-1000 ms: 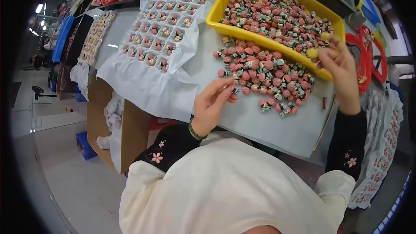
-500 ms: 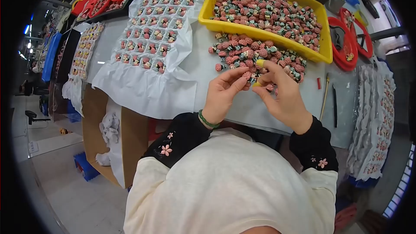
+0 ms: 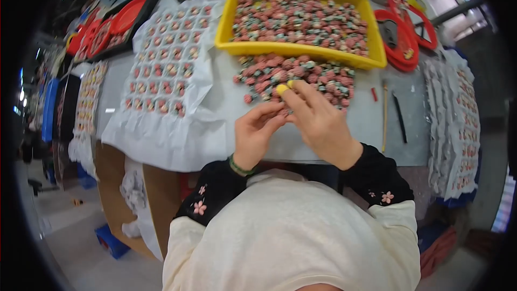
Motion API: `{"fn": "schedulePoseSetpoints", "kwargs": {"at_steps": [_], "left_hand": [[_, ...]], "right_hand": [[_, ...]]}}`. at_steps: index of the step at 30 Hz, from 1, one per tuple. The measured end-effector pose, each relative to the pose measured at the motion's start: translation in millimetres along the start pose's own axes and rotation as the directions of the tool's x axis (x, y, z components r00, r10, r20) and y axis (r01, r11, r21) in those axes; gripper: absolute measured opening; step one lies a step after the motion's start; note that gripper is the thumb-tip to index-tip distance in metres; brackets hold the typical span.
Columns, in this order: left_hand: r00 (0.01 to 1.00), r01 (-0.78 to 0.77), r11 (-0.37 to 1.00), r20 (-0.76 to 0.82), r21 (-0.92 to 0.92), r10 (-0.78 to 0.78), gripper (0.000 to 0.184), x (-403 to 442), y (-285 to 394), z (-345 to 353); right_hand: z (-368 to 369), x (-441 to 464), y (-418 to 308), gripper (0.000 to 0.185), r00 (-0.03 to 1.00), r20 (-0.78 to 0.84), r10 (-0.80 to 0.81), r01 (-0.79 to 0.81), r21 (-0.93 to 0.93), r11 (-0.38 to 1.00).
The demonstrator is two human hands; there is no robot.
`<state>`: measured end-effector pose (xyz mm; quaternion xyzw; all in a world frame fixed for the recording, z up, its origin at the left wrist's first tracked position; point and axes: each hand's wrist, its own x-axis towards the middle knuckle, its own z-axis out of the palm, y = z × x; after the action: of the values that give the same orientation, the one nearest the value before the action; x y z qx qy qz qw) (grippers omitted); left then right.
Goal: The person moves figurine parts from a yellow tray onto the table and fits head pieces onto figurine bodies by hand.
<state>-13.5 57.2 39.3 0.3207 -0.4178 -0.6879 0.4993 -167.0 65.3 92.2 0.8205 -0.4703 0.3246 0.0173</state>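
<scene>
My left hand (image 3: 254,133) has its thumb and fingers pinched on a small pink figure, mostly hidden between the fingertips. Touching it from the right is my right hand (image 3: 321,126), yellow covers on two fingertips and its fingers bent over the same spot; what it grips, if anything, is hidden. Just beyond both hands lies a loose pile of small pink and teal figures (image 3: 328,79). Behind the pile stands a yellow bin (image 3: 301,50) full of the same figures. To the left, a white tray (image 3: 202,78) on crumpled paper holds similar figures in its compartments.
A brush (image 3: 385,118), a black pen-like tool (image 3: 399,117) and a small red piece (image 3: 374,95) lie right of the pile. Red trays (image 3: 401,59) are at the back right, stacked filled sheets (image 3: 466,129) far right. An open cardboard box (image 3: 164,196) stands below the table's left edge.
The right hand has come from the bin's right side to the left hand, and its fingers now bend over the left fingertips. The camera view has turned and shifted.
</scene>
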Motion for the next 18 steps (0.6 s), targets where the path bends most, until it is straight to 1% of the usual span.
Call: {"fn": "schedulePoseSetpoints", "kwargs": {"at_steps": [1, 2, 3, 4, 5, 6, 8, 9, 10, 12, 13, 14, 15, 16, 18], "left_hand": [[1.0, -0.023, 0.999, 0.016, 0.029, 0.022, 0.022, 1, 0, -1], [0.999, -0.002, 0.999, 0.054, 0.046, -0.001, 0.022, 0, 3, -1], [0.995, -0.032, 0.997, 0.097, 0.075, 0.025, 0.022, 0, 3, -2], [0.991, -0.042, 0.993, 0.128, 0.111, 0.028, 0.023, 0, 8, 3], [0.988, -0.027, 0.995, 0.156, 0.098, 0.011, 0.025, 0, 7, 3], [0.987, -0.004, 0.999, 0.161, 0.039, -0.002, 0.026, -2, 6, 7], [0.975, -0.105, 0.992, 0.204, 0.075, 0.087, 0.026, -3, 4, 17], [0.972, -0.102, 0.992, 0.222, 0.075, 0.083, 0.026, -2, 3, 17], [0.969, -0.074, 0.994, 0.241, 0.084, 0.052, 0.025, -2, 2, 15], [0.964, -0.047, 0.994, 0.265, 0.094, 0.02, 0.024, -2, -1, 13], [0.956, 0.02, 0.997, 0.29, 0.069, -0.039, 0.023, -2, -2, 13], [0.944, 0.086, 0.995, 0.315, 0.046, -0.096, 0.021, 0, -4, 14], [0.93, 0.087, 0.995, 0.354, 0.052, -0.1, 0.023, 1, -5, 14], [0.929, 0.085, 0.995, 0.356, 0.055, -0.099, 0.023, 2, -7, 15], [0.915, 0.112, 0.989, 0.378, 0.092, -0.139, 0.034, 1, -9, 19]], "right_hand": [[-1, -1, 2, 0.047, 0.998, 0.001, 0.061, -0.06, 0.146, 0.987], [-4, -3, 5, 0.049, 0.993, 0.003, 0.122, -0.117, 0.288, 0.95], [-6, -6, 9, 0.049, 0.987, -0.021, 0.157, -0.148, 0.243, 0.959], [-8, -8, 12, 0.052, 0.99, 0.055, 0.127, -0.138, 0.39, 0.911], [-9, -12, 16, 0.054, 0.99, 0.122, 0.078, -0.131, 0.535, 0.834], [-8, -15, 19, 0.054, 0.989, 0.107, 0.102, -0.143, 0.514, 0.846], [-7, -21, 22, 0.058, 0.96, 0.215, 0.181, -0.281, 0.713, 0.643], [-9, -24, 23, 0.062, 0.947, 0.234, 0.219, -0.319, 0.764, 0.561], [-13, -25, 24, 0.062, 0.946, 0.226, 0.231, -0.32, 0.761, 0.564], [-20, -27, 27, 0.063, 0.891, 0.387, 0.239, -0.453, 0.795, 0.404], [-21, -30, 28, 0.065, 0.88, 0.412, 0.235, -0.473, 0.792, 0.385], [-21, -33, 30, 0.065, 0.882, 0.407, 0.237, -0.47, 0.794, 0.386], [-22, -35, 31, 0.065, 0.879, 0.421, 0.226, -0.477, 0.783, 0.399], [-23, -37, 33, 0.066, 0.875, 0.435, 0.214, -0.484, 0.772, 0.412], [-29, -40, 40, 0.066, 0.879, 0.427, 0.215, -0.478, 0.78, 0.405]]}}
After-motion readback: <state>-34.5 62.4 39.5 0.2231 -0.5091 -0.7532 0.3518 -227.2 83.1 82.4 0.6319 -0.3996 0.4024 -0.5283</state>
